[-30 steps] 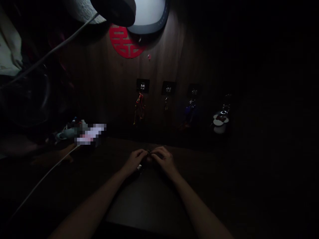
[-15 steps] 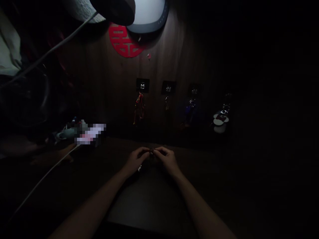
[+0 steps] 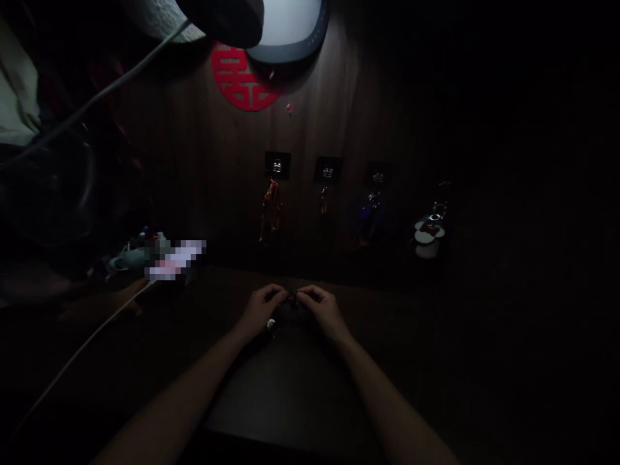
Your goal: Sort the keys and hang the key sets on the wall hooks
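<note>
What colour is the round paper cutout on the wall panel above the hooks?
Red; the round paper cutout shows clearly in the head view, just under the lit lamp.

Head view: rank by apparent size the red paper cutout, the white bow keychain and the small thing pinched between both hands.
1. red paper cutout
2. white bow keychain
3. small thing, mostly hidden by fingers, so its size is unsure.
</note>
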Action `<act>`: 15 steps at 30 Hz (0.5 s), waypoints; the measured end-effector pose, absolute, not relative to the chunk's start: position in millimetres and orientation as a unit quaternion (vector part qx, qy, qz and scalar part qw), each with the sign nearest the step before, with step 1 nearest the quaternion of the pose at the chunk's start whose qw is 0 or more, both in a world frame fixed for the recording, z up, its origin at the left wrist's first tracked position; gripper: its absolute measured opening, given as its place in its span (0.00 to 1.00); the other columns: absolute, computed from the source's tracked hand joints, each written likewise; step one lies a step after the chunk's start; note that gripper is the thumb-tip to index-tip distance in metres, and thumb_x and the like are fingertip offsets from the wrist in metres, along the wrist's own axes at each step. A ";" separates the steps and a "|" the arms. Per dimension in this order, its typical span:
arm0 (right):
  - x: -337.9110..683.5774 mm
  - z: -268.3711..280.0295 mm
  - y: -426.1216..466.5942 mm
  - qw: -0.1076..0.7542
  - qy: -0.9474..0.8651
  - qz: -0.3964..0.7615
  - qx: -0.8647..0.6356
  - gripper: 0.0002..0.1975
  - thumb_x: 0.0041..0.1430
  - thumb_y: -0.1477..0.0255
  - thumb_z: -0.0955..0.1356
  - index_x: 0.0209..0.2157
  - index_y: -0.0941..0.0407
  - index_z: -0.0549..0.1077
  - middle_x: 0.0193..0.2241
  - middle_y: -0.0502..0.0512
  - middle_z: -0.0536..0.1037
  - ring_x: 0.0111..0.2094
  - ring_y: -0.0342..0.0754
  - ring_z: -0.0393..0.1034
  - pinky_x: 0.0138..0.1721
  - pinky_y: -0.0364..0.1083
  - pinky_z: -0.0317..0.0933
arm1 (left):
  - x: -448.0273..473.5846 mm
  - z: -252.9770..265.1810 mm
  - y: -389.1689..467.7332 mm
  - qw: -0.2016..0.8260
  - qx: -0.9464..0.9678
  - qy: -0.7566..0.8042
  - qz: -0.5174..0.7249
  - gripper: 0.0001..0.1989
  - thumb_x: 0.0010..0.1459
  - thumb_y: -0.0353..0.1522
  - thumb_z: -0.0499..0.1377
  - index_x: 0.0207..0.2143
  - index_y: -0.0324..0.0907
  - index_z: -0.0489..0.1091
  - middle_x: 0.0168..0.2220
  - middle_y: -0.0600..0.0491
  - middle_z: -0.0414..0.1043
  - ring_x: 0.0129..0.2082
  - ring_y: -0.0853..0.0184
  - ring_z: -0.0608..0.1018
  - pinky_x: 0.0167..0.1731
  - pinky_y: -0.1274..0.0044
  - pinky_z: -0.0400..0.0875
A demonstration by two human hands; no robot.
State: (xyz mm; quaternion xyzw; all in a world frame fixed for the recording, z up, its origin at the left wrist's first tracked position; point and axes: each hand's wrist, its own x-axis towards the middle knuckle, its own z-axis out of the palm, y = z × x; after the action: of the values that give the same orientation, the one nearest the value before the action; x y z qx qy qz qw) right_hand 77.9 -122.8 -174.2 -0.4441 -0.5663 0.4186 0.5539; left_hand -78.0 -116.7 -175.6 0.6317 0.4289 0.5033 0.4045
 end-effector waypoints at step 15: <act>88.0 -154.2 -120.7 0.565 -0.602 0.299 -0.478 0.10 0.45 0.63 0.68 0.25 0.56 0.71 0.23 0.49 0.73 0.28 0.45 0.67 0.32 0.43 0.59 | -89.3 -182.9 -108.2 0.301 0.697 0.457 0.463 0.14 0.52 0.40 0.51 0.29 0.42 0.70 0.29 0.54 0.73 0.32 0.66 0.73 0.33 0.78 0.64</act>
State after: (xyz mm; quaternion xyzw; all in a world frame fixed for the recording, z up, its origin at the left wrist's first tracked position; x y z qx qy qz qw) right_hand 88.0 -120.7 -154.2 -0.4780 -0.6020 0.2994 0.5653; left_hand -89.3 -108.2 -182.9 0.6973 0.4567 0.4634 0.3007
